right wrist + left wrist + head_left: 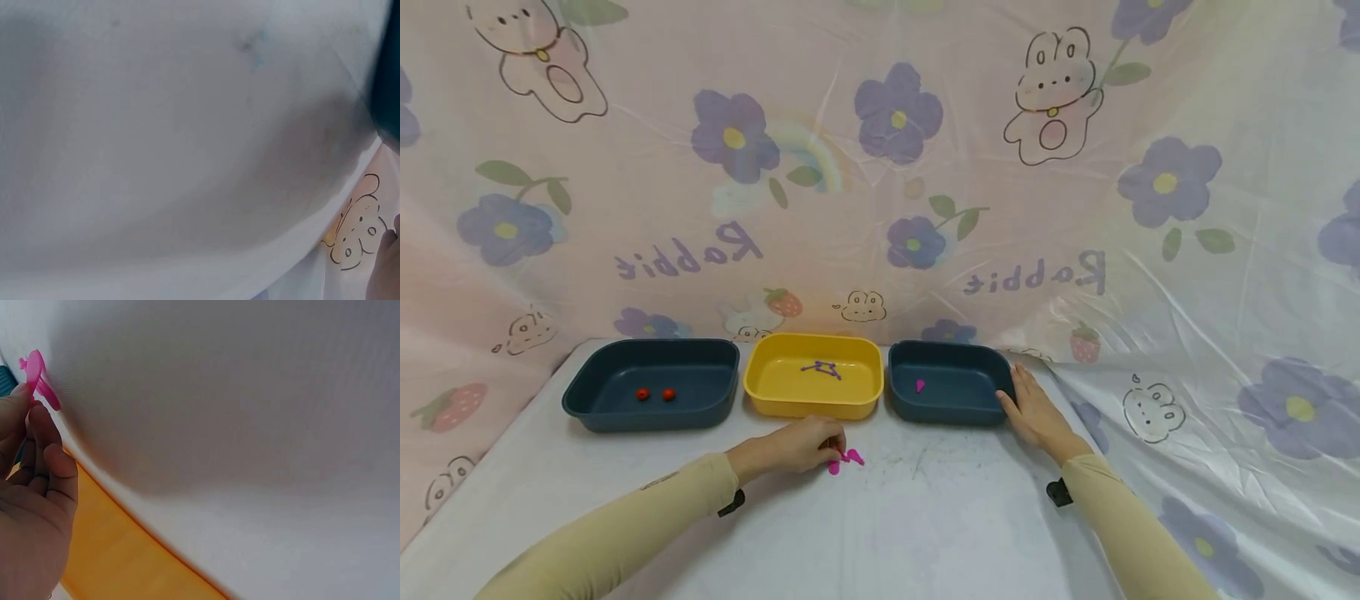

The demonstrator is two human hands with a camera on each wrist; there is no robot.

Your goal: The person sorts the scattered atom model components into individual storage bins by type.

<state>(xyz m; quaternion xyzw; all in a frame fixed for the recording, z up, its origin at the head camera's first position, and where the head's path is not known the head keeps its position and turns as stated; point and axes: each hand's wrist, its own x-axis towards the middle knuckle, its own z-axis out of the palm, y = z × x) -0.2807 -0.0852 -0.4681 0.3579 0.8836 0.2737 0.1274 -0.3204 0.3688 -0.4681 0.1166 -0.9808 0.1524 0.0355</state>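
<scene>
My left hand (808,444) is over the white table in front of the yellow tray (812,410). In the left wrist view its thumb and forefinger pinch a small bright pink plastic piece (35,367) with a flat rounded end. Another pink piece (49,395) shows close behind it; in the head view a pink piece (855,457) lies right by the fingertips. My right hand (1033,412) rests with extended fingers against the right end of the right dark blue tray (951,412). Only a sliver of that hand shows in the right wrist view. A pink piece (920,386) lies inside that tray.
The yellow tray, in the middle of the row, holds several thin purple pieces (825,367). At the left a larger dark blue tray (651,421) contains two small red pieces (668,394). Behind the trays hangs a printed rabbit-and-flower cloth (820,250).
</scene>
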